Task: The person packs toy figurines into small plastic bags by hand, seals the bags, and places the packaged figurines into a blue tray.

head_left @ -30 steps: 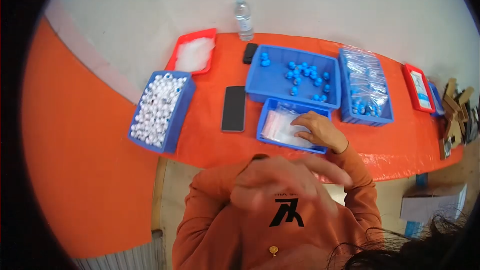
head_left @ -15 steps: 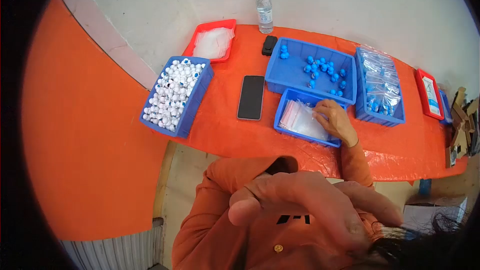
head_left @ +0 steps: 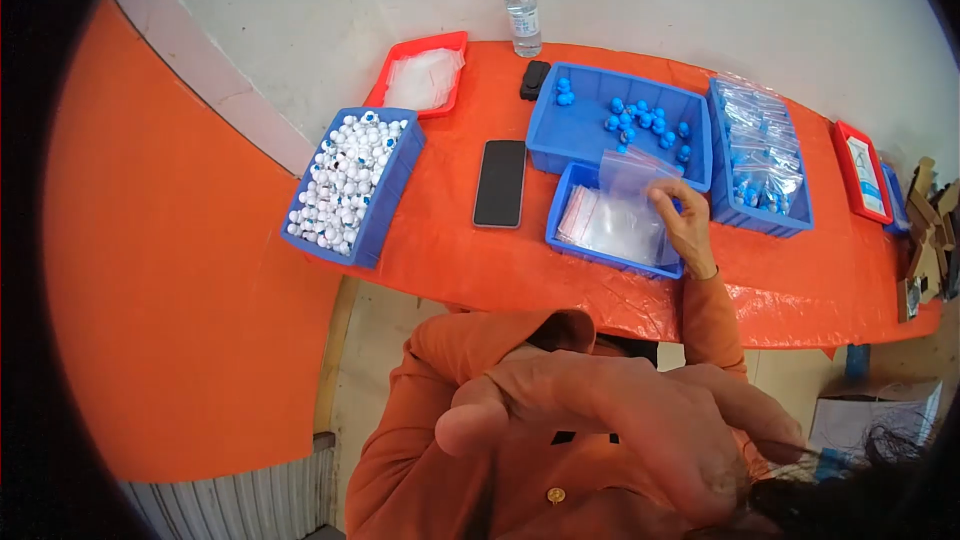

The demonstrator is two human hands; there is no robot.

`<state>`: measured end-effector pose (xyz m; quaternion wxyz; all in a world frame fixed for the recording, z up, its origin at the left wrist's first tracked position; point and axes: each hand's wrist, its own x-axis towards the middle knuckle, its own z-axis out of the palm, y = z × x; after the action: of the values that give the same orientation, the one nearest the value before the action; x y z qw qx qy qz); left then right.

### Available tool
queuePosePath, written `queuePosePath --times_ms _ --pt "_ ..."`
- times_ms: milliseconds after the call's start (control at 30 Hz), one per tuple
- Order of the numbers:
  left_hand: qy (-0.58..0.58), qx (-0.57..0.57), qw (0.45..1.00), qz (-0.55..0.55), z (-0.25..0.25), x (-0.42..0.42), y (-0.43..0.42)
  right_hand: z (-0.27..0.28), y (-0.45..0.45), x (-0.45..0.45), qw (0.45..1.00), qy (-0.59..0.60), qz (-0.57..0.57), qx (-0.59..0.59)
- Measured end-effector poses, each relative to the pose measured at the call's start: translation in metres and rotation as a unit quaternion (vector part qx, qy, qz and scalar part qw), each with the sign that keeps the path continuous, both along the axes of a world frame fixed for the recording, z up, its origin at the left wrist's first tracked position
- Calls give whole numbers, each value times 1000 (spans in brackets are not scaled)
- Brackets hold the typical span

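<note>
My right hand (head_left: 686, 223) pinches the edge of a clear zip-lock bag (head_left: 630, 180), which stands up from a small blue bin (head_left: 605, 263). More flat zip-lock bags (head_left: 605, 225) with pinkish edges lie in that bin. Close to the camera, my left hand (head_left: 610, 415) is raised in front of my chest, large in view. Its fingers are bent and apart, and nothing shows in them. Behind the small bin is a larger blue bin (head_left: 575, 145) holding several blue balls (head_left: 647, 120).
At left stands a blue bin (head_left: 385, 202) full of white balls (head_left: 345, 180). A phone (head_left: 500, 185), a black device (head_left: 535, 80), a water bottle (head_left: 523, 20) and a red tray (head_left: 460, 70) of clear bags are on the table. Filled bags (head_left: 765, 160) fill a bin at right.
My right hand has lifted a zip-lock bag partly up out of the small bin. My left hand stays near the camera, shifted slightly. The view has tilted a little.
</note>
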<state>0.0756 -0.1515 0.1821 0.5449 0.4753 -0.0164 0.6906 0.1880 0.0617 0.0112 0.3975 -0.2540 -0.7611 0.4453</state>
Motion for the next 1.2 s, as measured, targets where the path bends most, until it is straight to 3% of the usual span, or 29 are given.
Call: queuePosePath --times_ms 133,367,400,433,467,633,800,1000,1133,1167,1200 --pt "37 10 999 -4 -6 -13 -2 1 1 -5 992 126 13 -17" --pt "95 43 994 -23 -9 -21 44 -1 7 6 992 106 22 -59" --pt "105 5 983 152 -35 -28 58 -3 7 5 988 127 35 -86" --pt "199 -90 935 280 -59 -38 72 -6 6 3 981 149 48 -115" --pt "284 -181 853 399 -78 -45 84 -7 4 2 973 171 61 -145" --pt "275 -327 837 341 -175 -55 122 -3 -4 -2 952 200 92 -211" --pt "392 -266 825 307 -184 -67 126 -5 2 -1 981 121 89 -125" --pt "366 -297 842 264 -187 -65 128 -12 10 1 966 206 25 -156" --pt "654 -166 705 219 -213 -75 134 -9 14 6 938 287 4 -195" --pt "653 -160 707 218 -209 -71 138 -8 14 8 939 287 1 -190" --pt "551 -186 780 229 -205 -65 141 -7 13 9 940 281 12 -192"
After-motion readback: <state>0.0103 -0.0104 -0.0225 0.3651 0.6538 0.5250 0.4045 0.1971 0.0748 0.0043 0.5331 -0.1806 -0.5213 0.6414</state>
